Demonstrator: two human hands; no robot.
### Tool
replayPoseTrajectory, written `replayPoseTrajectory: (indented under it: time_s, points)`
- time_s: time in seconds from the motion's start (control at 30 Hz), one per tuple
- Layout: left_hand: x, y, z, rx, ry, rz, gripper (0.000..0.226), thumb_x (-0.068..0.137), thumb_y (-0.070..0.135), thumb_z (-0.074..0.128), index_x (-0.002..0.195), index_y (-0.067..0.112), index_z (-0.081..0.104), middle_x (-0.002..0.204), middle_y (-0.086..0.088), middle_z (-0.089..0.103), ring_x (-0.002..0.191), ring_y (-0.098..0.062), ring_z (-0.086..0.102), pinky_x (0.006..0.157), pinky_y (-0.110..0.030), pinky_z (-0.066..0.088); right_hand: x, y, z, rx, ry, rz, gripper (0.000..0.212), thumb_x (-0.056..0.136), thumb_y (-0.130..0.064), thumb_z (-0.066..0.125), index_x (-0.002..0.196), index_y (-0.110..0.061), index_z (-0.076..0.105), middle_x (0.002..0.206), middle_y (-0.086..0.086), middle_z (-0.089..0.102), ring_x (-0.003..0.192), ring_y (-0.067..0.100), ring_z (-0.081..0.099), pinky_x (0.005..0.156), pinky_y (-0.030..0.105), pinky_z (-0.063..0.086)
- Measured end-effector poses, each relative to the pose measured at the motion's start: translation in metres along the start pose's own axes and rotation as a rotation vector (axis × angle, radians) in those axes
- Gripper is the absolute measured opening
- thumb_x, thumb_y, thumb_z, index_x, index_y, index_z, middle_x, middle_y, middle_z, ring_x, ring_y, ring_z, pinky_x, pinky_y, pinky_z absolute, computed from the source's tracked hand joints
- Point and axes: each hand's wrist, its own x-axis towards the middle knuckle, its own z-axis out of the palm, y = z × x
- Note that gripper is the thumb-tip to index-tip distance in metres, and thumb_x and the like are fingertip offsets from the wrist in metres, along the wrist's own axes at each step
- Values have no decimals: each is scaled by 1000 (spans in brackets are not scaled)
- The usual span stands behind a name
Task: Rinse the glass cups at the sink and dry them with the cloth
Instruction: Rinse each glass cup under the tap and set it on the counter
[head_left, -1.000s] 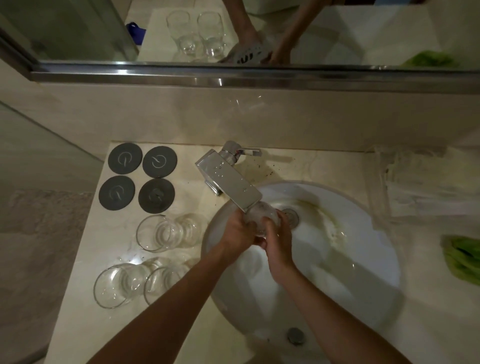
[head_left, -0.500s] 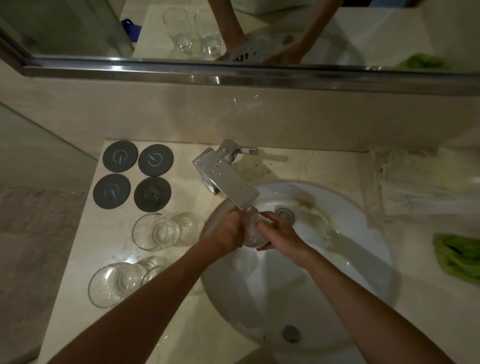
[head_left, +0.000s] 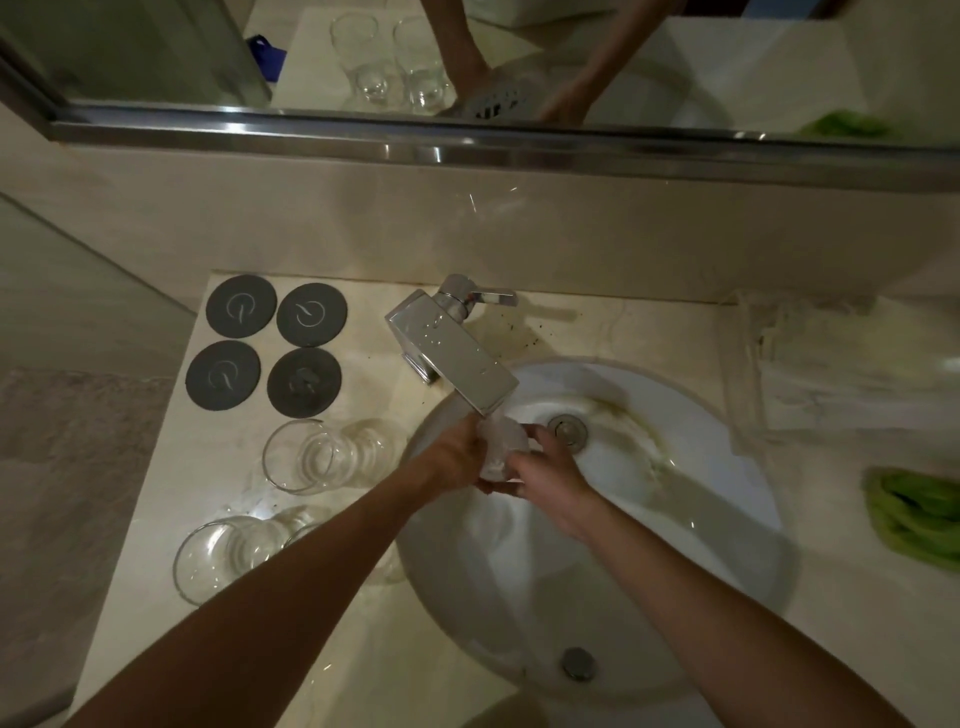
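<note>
Under the spout of the chrome tap I hold a clear glass cup over the white sink. My left hand grips it from the left and my right hand holds it from the right, fingers curled around it. Water runs onto the cup. On the counter to the left stand other glass cups: one nearer the tap and another closer to me, with a third partly hidden behind my left forearm. A green cloth lies at the right edge.
Several round dark coasters sit at the back left of the counter. A pale folded cloth in clear wrapping lies at the back right. A mirror with a metal frame runs above the wall. The counter ends at the left beside a glass panel.
My right hand shifted from in front of the cup to its right side, turning around it. The cup stays under the tap in my left hand.
</note>
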Motion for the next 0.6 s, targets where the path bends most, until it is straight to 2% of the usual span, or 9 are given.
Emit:
replayPoseTrajectory:
  time_s: [0.07, 0.13, 0.17, 0.23, 0.3, 0.33, 0.4, 0.5, 0.6]
  points:
    - [2, 7, 0, 295, 45, -1, 41, 100, 3, 47, 139, -4, 37, 123, -26, 59, 103, -40, 65, 84, -41, 54, 6, -12, -1, -353, 23, -101, 37, 89, 11, 51, 117, -11, 61, 127, 19, 61, 105, 35, 66, 80, 44, 61]
    - [2, 15, 0, 435, 96, 12, 39, 100, 4, 47, 137, -7, 40, 128, -26, 58, 109, -39, 63, 85, -37, 54, 11, -31, -1, -988, 35, -280, 33, 97, -4, 54, 128, -12, 62, 132, 12, 59, 117, 31, 59, 94, 35, 53]
    - [1, 17, -1, 415, 119, 14, 36, 101, 4, 44, 135, -9, 42, 126, -29, 58, 106, -41, 64, 85, -40, 55, 13, -40, -1, -1210, 40, -353, 35, 98, -9, 54, 132, -12, 59, 133, 12, 57, 121, 30, 55, 95, 33, 48]
    - [3, 18, -7, 335, 138, 10, 34, 101, 3, 39, 130, -14, 44, 120, -33, 60, 94, -43, 67, 80, -44, 58, 17, -53, 0, -1369, -7, -396, 31, 97, -9, 57, 128, -7, 60, 127, 16, 57, 116, 33, 58, 83, 33, 54]
    - [2, 20, -11, 298, 125, -8, 33, 102, 5, 38, 128, -15, 47, 101, -26, 63, 70, -29, 64, 66, -35, 57, 19, -52, 2, -1321, 16, -364, 27, 95, -13, 63, 121, -7, 63, 119, 16, 59, 105, 31, 62, 54, 22, 53]
    - [2, 21, -13, 300, 106, -1, 33, 103, 7, 38, 127, -13, 49, 91, -19, 62, 62, -22, 59, 58, -28, 54, 18, -49, 2, -1228, 54, -339, 25, 94, -18, 65, 118, -12, 66, 117, 14, 61, 100, 30, 65, 46, 17, 47]
    - [2, 18, -17, 258, 89, 80, 29, 104, 15, 39, 123, -2, 54, 93, -15, 61, 62, -20, 56, 49, -18, 46, 16, -42, 0, -963, 110, -268, 15, 95, -22, 64, 108, -16, 69, 108, 11, 68, 78, 26, 70, 41, 18, 46]
    - [-5, 6, -20, 49, 89, 79, 31, 103, 49, 33, 114, 26, 53, 100, -2, 61, 79, -17, 59, 60, -22, 51, 8, -33, -9, -641, 53, -178, 18, 92, 7, 54, 99, -4, 67, 87, 15, 71, 46, 24, 66, 45, 33, 58]
    - [-4, -13, -13, -269, 111, -14, 38, 101, 58, 29, 119, 35, 53, 116, -1, 64, 96, -26, 66, 78, -42, 59, 8, -28, -16, -371, -15, -106, 34, 86, 19, 45, 110, 5, 65, 83, 19, 72, 51, 29, 67, 54, 37, 60]
